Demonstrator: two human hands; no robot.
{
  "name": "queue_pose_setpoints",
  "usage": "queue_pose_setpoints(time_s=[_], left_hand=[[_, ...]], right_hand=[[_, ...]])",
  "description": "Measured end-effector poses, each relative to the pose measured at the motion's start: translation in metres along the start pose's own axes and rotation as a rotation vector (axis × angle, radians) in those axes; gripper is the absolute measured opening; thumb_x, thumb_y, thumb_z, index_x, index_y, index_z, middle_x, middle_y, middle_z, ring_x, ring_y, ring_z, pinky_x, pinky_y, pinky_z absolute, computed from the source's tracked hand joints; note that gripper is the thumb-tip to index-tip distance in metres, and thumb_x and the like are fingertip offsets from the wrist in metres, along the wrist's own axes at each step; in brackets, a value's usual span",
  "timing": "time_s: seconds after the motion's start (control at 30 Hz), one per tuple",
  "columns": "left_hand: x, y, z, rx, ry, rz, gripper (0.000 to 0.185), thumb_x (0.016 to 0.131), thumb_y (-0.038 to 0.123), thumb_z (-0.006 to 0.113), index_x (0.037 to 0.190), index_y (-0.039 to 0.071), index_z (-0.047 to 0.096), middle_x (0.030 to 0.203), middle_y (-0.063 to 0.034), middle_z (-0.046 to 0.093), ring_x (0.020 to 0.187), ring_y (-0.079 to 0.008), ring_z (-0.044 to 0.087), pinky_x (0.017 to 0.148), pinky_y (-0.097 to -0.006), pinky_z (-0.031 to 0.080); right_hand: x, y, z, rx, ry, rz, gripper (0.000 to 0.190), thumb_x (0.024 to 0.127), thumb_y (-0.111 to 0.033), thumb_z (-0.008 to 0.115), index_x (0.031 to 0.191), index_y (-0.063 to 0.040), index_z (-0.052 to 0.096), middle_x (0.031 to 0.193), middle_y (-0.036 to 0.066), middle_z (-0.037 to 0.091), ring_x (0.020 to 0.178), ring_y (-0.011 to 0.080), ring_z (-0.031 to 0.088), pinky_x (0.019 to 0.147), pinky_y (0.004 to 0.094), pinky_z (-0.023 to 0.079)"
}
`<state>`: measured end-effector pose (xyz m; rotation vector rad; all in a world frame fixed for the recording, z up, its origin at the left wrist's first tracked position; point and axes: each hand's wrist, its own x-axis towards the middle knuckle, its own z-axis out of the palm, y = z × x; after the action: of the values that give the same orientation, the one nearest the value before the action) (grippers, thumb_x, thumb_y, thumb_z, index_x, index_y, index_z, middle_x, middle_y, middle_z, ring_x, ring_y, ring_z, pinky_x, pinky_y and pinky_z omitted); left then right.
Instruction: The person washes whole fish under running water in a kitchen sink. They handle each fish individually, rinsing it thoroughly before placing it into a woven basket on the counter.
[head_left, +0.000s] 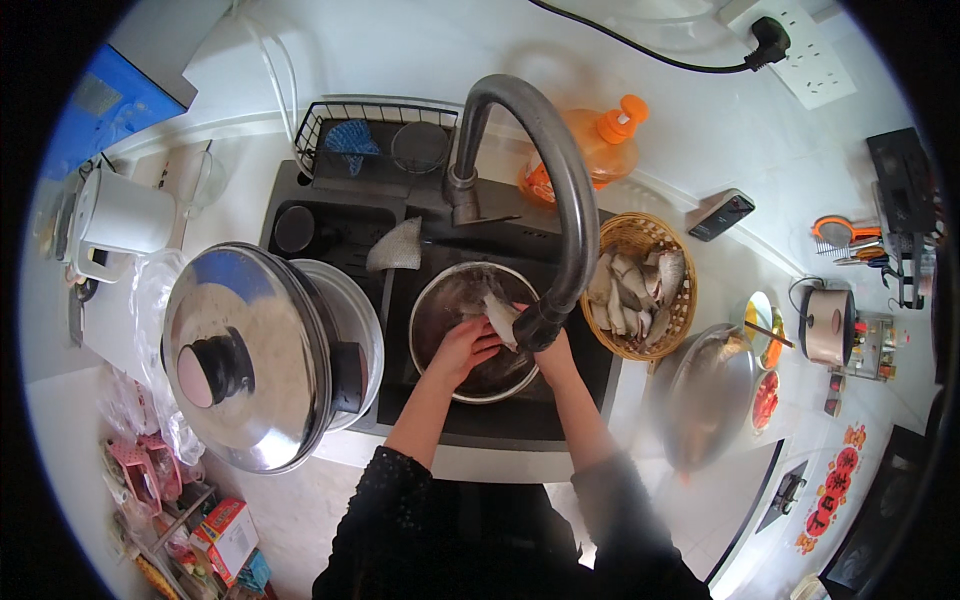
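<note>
A pale piece of fish (501, 319) is held over a round metal basin (417, 358) of dark water in the black sink (480, 431). My left hand (466, 349) touches its left side with bent fingers. Partly behind the spout of the curved metal faucet (574, 217), my right hand (551, 352) reaches to the fish from the right; its fingers are mostly hidden. To the right of the faucet, several gutted fish (637, 289) lie in a wicker basket (686, 315).
Left of the sink, a large lidded metal pot (262, 375) rests over a pale basin (367, 322). A scouring cloth (397, 246) hangs on the sink divider. Behind the faucet stands an orange soap bottle (600, 146); a phone (720, 215) leans by the wall. A blurred metal bowl (705, 397) is at right.
</note>
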<state>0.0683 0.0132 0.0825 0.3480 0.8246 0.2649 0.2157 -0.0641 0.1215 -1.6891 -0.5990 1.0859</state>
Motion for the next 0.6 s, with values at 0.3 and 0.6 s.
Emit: queue_pose_setpoints(time_s=[0.3,0.6], left_hand=[[0.001,-0.003,0.024,-0.103,0.036,0.204,0.025,0.094,0.019,0.047,0.119,0.017,0.043,0.114,-0.0040,0.053,0.103,-0.0200,0.054,0.087,-0.0433,0.044],[-0.006,0.013,0.031,-0.141,0.116,0.230,0.023,0.094,0.013,0.046,0.115,0.010,0.041,0.107,-0.0098,0.056,0.097,-0.0216,0.058,0.082,-0.0391,0.051]], right_hand=[[0.019,0.037,0.014,-0.078,0.115,-0.184,0.020,0.076,-0.014,0.064,0.092,-0.003,0.065,0.084,0.007,0.065,0.080,0.0139,0.059,0.073,0.0284,0.046],[0.016,0.010,0.007,0.022,-0.055,-0.172,0.020,0.080,-0.012,0.064,0.097,-0.001,0.065,0.088,0.007,0.064,0.081,0.0138,0.058,0.074,0.0283,0.046]])
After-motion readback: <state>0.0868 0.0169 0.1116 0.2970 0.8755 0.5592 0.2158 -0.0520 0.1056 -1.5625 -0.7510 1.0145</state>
